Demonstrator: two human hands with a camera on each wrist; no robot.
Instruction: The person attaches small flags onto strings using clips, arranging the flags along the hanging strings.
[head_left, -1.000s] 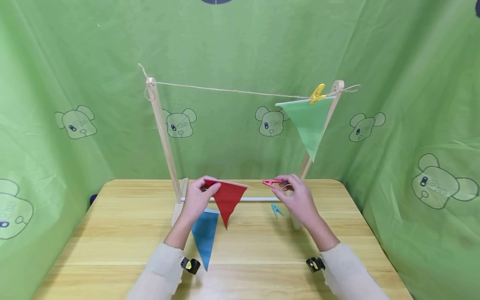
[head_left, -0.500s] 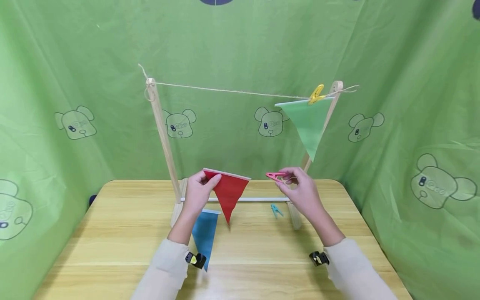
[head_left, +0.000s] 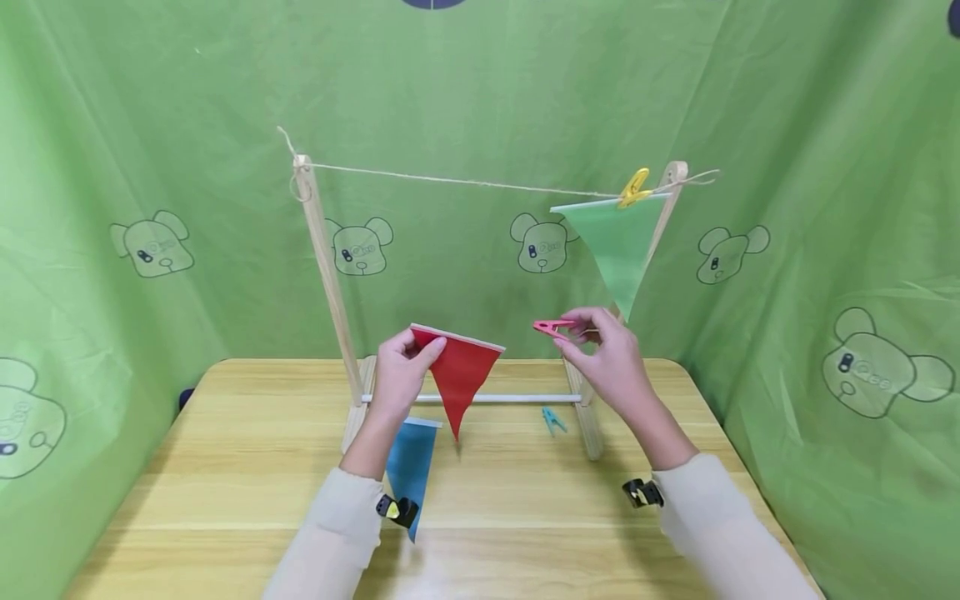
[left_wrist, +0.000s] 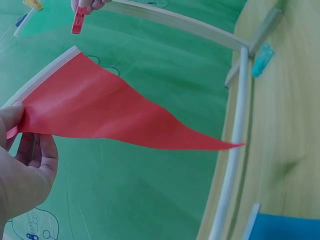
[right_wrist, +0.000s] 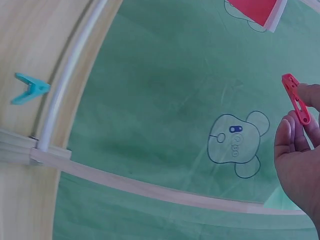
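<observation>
Two hands raised over the table (head_left: pixel 517 500), both occupied. Left hand (head_left: pixel 401 371) pinches the red flag (head_left: pixel 462 371) at one top corner, thumb on the front face, fingers curled behind; gap between them no thicker than the cloth. From that grip the white top edge slopes gently down toward the right hand (head_left: pixel 609 358); the flag's point hangs below, in front of the white rod (head_left: pixel 517 398) as the head view sees it.

Right hand pinches the red clip (head_left: pixel 551 327) between thumb and fingertips, narrow end facing the red flag. Flag's free corner and clip stand apart, with room between them, green curtain (head_left: pixel 480 275) behind.

Above both grips, the string (head_left: pixel 450 180) spans two wooden posts. Yellow clip (head_left: pixel 634 189) holds the green flag (head_left: pixel 617 250) on it, up beyond the right hand; that flag's lower tip comes close to the right knuckles, contact cannot be told. Bare string runs from the green flag's near edge to the far post (head_left: pixel 327 292) on the left hand's side.

Below the right grip: blue clip (head_left: pixel 553 420) on the table, just beside the rod. Below the left: blue flag (head_left: pixel 412 454), partly hidden by the forearm.
</observation>
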